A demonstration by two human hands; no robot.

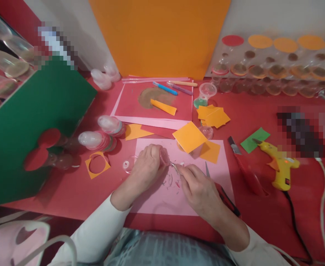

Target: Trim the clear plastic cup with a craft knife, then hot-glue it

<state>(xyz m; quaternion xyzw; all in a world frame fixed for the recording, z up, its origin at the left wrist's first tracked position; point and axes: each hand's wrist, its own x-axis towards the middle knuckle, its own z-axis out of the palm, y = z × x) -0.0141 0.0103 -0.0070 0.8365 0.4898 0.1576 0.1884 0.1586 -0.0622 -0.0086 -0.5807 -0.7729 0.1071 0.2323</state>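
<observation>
My left hand [148, 166] is closed around a small clear plastic cup [164, 156] with a pinkish rim, tilted toward the right. In my right hand [199, 188] I pinch a thin tool [174, 166] with a metal-looking tip; its exact kind is hidden by the fingers. The tip meets the cup's rim. Below both hands lies a pink sheet [162, 205] strewn with small shavings [170, 181]. A blade and a dark red-and-black handle [229, 201], perhaps scissors, show partly behind my right hand. Another clear plastic piece [127, 165] lies left of my left hand.
On the right lie a red utility knife [245, 166], a yellow glue gun [283, 166] with its cord, and green paper [255, 140]. Orange squares [189, 136] sit behind my hands. Stacked clear cups [96, 139] stand left, near a green board [26, 136]. Pens [165, 88] lie at the back.
</observation>
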